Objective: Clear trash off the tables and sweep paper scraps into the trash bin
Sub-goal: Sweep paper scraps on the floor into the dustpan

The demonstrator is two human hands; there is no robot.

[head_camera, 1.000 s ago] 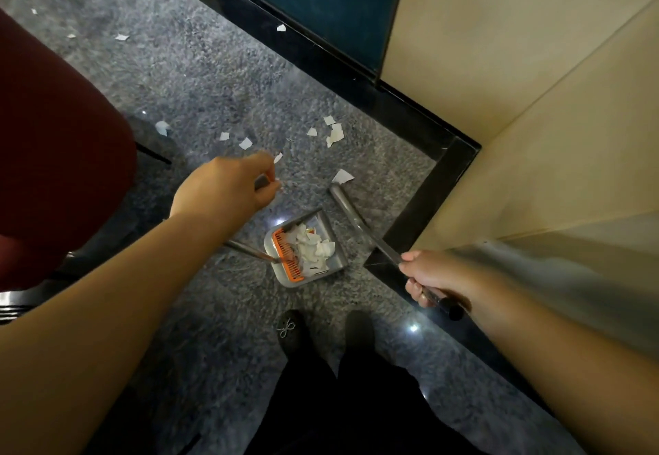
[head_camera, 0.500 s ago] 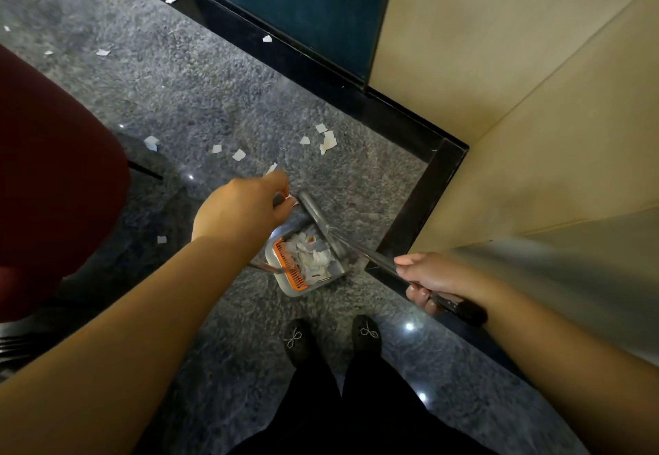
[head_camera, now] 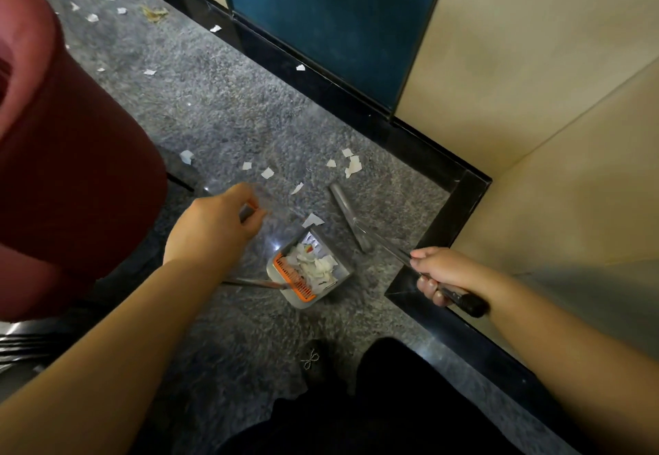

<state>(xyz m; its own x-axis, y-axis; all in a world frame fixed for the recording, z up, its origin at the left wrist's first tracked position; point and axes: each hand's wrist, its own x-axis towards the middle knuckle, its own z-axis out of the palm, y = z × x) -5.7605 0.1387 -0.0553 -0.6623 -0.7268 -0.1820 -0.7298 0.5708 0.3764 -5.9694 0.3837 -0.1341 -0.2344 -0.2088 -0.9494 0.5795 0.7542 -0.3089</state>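
Left hand [head_camera: 214, 226] gripped the dustpan [head_camera: 310, 269] handle, pan on the floor [head_camera: 221, 105], full of scraps [head_camera: 317, 264]. Right hand [head_camera: 444, 272] clutched the broom [head_camera: 351, 217]; one scrap [head_camera: 313, 220] at the lip.

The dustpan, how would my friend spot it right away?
Look at the grey speckled floor near the black corner skirting, in front of the person's shoes. The dustpan is a small grey tray there. Only it has an orange comb edge and heaped paper scraps.

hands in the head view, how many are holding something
2. The left hand grips the dustpan's handle above the dustpan; the right hand grips the broom handle near the wall corner. No other hands are in view.
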